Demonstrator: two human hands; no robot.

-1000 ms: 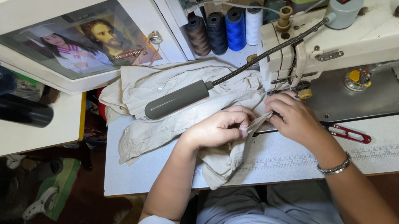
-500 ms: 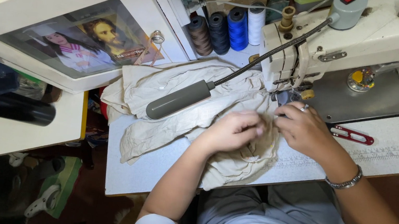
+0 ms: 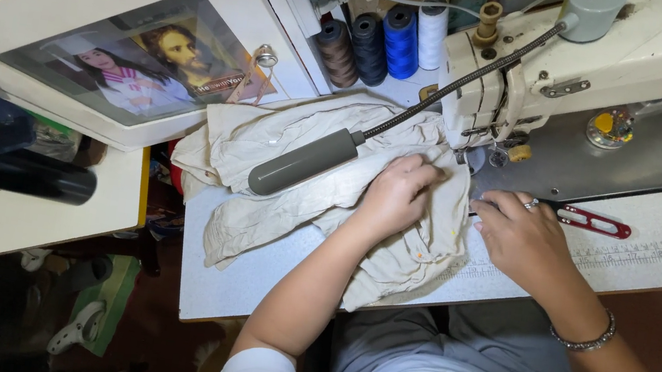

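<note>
A crumpled beige garment point(image 3: 305, 182) lies on the pale sewing table point(image 3: 247, 278), its right end under the head of a white sewing machine point(image 3: 539, 77). My left hand point(image 3: 395, 196) presses flat on the cloth near the needle area, fingers spread over the fabric. Just right of the needle, my right hand point(image 3: 520, 236) rests palm down on the fabric's edge; it wears a ring and a bead bracelet. A grey lamp head point(image 3: 304, 162) on a flexible gooseneck lies across the garment.
Red-handled thread snips point(image 3: 592, 222) lie on the table right of my right hand. Several thread spools point(image 3: 383, 41) stand behind the machine. A glass-covered picture point(image 3: 149, 58) sits on the white side surface at left, with a dark cylinder point(image 3: 9, 173) near it.
Both hands have shifted on the cloth: the left one moved up toward the needle and flattened, and the right one slid down and right, away from the presser foot.
</note>
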